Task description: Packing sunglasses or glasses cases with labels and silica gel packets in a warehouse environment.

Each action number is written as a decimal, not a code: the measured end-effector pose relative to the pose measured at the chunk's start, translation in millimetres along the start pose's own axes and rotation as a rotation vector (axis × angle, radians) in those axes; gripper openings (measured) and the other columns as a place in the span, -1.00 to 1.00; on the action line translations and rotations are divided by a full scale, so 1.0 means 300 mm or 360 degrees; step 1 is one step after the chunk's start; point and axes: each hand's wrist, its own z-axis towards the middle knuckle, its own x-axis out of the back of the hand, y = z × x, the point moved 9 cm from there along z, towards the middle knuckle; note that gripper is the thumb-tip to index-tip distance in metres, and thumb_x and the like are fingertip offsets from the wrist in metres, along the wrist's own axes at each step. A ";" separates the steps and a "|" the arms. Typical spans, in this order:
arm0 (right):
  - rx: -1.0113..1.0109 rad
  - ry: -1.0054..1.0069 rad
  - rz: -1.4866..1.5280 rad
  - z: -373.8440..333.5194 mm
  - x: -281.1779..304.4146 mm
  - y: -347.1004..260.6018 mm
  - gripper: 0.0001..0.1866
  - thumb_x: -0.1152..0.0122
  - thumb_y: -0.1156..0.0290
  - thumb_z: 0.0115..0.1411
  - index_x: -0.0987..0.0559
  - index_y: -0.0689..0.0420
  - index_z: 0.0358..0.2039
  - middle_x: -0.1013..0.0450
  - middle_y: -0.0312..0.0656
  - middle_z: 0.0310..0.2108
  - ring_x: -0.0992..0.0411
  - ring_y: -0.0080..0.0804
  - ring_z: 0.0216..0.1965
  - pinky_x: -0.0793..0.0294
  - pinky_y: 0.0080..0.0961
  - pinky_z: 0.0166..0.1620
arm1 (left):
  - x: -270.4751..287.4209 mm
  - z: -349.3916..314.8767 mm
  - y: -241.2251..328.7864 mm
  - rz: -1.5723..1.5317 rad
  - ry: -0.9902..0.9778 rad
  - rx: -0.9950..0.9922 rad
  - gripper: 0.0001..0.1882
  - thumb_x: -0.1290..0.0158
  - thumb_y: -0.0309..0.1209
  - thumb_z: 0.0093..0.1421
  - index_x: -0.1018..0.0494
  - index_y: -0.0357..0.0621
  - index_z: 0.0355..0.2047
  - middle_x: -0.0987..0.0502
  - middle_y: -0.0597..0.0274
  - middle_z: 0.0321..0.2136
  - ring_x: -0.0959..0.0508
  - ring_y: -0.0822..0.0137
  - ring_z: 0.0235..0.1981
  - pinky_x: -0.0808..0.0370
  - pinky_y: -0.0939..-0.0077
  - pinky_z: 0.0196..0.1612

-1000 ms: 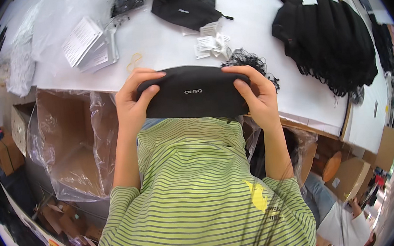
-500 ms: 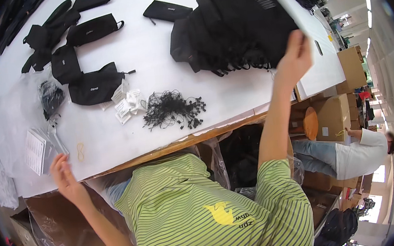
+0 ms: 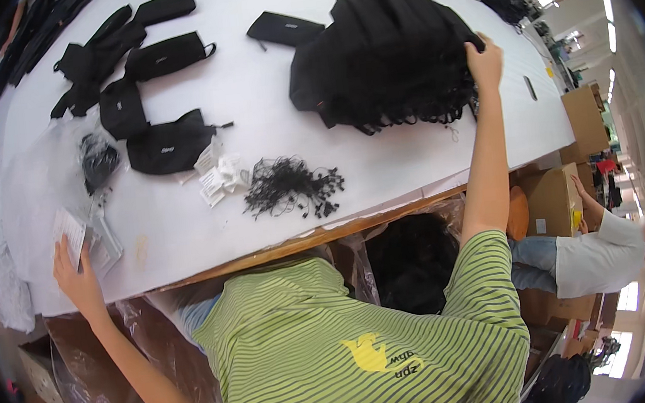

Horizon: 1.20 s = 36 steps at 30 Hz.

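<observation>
My left hand (image 3: pixel 77 278) is at the near left of the table, its thumb and fingers closed around the top white printed card (image 3: pixel 71 229) of a small stack. At the right end of a big pile of black fabric pouches (image 3: pixel 378 56), my right hand (image 3: pixel 486 65) grips the edge of a black pouch (image 3: pixel 464 39). The pouches lie overlapped in a row, with black loops along their near side. A single black pouch (image 3: pixel 286 28) lies against the pile's left side.
Several black pouches (image 3: pixel 171 144) lie at the left. Near them are small white packets (image 3: pixel 220 174), a tangle of black cords (image 3: pixel 290 185), clear plastic (image 3: pixel 33 183) and a rubber band (image 3: pixel 142 251). The table's wooden edge (image 3: pixel 326 236) runs before me. A person (image 3: pixel 599 252) stands by cardboard boxes at the right.
My left hand has moved onto the cards and closed on one. The raised pouch by my right hand has come down onto the pile. The person at the right has raised an arm.
</observation>
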 end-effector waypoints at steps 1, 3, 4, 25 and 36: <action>0.0024 0.0217 -0.0037 -0.015 0.072 -0.012 -0.52 -0.20 0.18 0.03 -0.50 -0.01 -0.01 -0.37 0.07 -0.04 -0.29 -0.04 0.05 -0.22 -0.27 0.15 | 0.002 0.005 0.016 -0.0065 0.0035 -0.0127 -0.58 -0.02 -0.29 0.23 -0.37 -0.06 0.10 -0.37 -0.01 0.09 -0.31 0.05 0.14 -0.21 0.25 0.16; 0.0133 0.0409 0.0205 -0.086 0.219 -0.151 -0.58 -0.19 0.27 0.04 -0.50 0.02 -0.04 -0.37 -0.02 -0.11 -0.33 -0.16 -0.08 -0.26 -0.27 0.05 | 0.024 0.004 0.020 -0.0082 0.0048 -0.0223 -0.63 0.00 -0.34 0.24 -0.41 -0.06 0.07 -0.43 0.01 0.03 -0.37 0.08 0.09 -0.27 0.30 0.12; 0.0213 0.0520 0.0384 -0.150 0.298 -0.248 -0.64 -0.18 0.38 0.08 -0.52 0.01 -0.06 -0.39 -0.10 -0.17 -0.36 -0.30 -0.18 -0.32 -0.37 -0.06 | 0.049 0.010 0.019 -0.0239 0.0117 -0.0106 -0.66 0.01 -0.44 0.23 -0.44 -0.07 0.03 -0.48 0.05 -0.03 -0.43 0.12 0.02 -0.31 0.34 0.07; 0.1441 -0.1645 0.0778 -1.307 -0.078 -1.054 -0.89 -0.24 0.41 0.00 -0.48 0.07 -0.45 -0.37 -0.29 -0.41 -0.43 -0.30 -0.33 -0.43 -0.38 -0.30 | -0.143 -0.360 0.454 -0.0757 -0.0420 -0.0304 -0.47 0.08 -0.70 -0.05 -0.49 0.04 -0.06 -0.35 0.17 0.07 -0.25 0.07 0.13 -0.10 0.21 0.18; 0.0213 -0.1097 0.2178 -0.878 0.191 -0.957 -0.90 -0.10 0.58 0.19 -0.40 0.21 -0.28 -0.40 -0.29 -0.48 -0.33 -0.66 -0.49 -0.28 -0.74 -0.46 | -0.174 -0.301 0.520 -0.0518 -0.0586 -0.0292 -0.65 -0.15 -0.33 0.07 -0.32 -0.24 -0.21 -0.30 0.05 -0.05 -0.33 0.02 -0.07 -0.23 0.22 0.00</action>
